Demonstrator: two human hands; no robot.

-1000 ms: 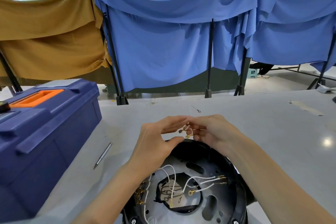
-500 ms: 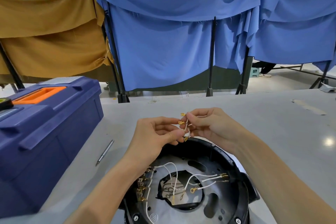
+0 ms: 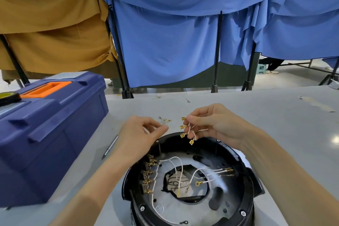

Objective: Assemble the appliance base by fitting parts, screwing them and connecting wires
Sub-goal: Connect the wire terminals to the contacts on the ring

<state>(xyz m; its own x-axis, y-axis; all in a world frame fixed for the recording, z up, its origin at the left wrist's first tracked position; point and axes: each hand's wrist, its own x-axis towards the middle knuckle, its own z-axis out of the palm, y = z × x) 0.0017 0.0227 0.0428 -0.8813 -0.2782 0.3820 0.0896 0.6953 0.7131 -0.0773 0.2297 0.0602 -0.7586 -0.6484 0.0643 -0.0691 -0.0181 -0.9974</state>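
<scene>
- Navy plastic toolbox with the orange handle [image 3: 55,124] sits well left of the round black plastic appliance base [image 3: 247,189]. A thin silver pen-shaped tool [image 3: 110,146] lies between them.
- Left hand [image 3: 141,134], over the base's far-left rim, pinches one thin lead with tiny brass ends [image 3: 163,120]. Half a second back both hands were bunched together on the whole lot, so one lead's been teased free.
- Right hand [image 3: 214,124], over the base's far rim, grips the remaining bundle of white wires with brass spade terminals [image 3: 189,132], which dangle just above that rim.
- My guess: that single lead goes onto the row of brass tabs [image 3: 148,172] inside the base's left wall next.
</scene>
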